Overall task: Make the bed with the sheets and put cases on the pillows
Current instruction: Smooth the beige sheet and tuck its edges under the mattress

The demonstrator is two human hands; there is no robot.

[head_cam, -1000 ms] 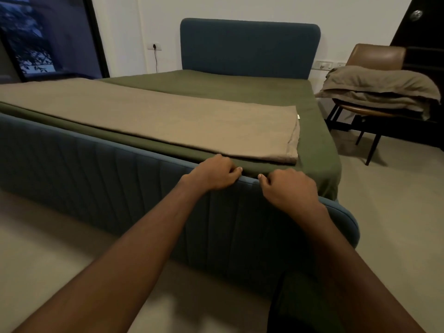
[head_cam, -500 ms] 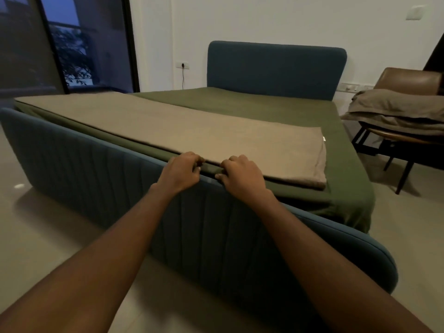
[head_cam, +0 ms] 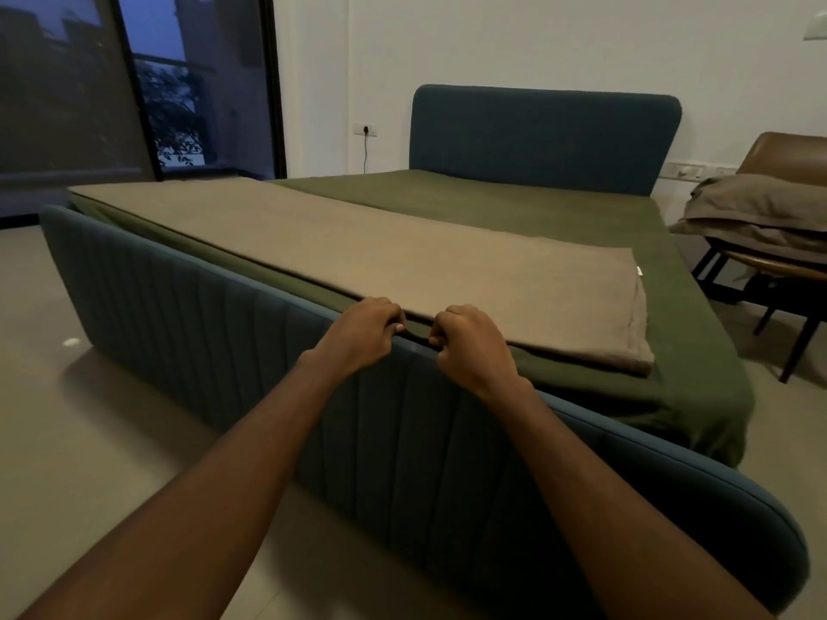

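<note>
A green sheet (head_cam: pixel 559 217) covers the mattress of a bed with a blue padded footboard (head_cam: pixel 223 315) and blue headboard (head_cam: pixel 543 136). A folded tan sheet (head_cam: pixel 380 257) lies across the foot end on top of the green one. My left hand (head_cam: pixel 358 335) and my right hand (head_cam: pixel 472 346) sit side by side at the top of the footboard. Both have their fingers curled onto the green sheet's edge, just in front of the tan sheet. The fingertips are hidden in the fold. Tan pillows (head_cam: pixel 760 212) are stacked on a chair at the right.
The brown chair (head_cam: pixel 787 261) with black legs stands right of the bed. A dark glass door (head_cam: pixel 134 82) fills the left wall. A wall socket with a cord (head_cam: pixel 364 132) is beside the headboard. Pale tiled floor (head_cam: pixel 89 418) surrounds the footboard.
Both hands have slid left along the top of the footboard, still gripping the green sheet's edge. The view has swung right to left, showing more window and less chair.
</note>
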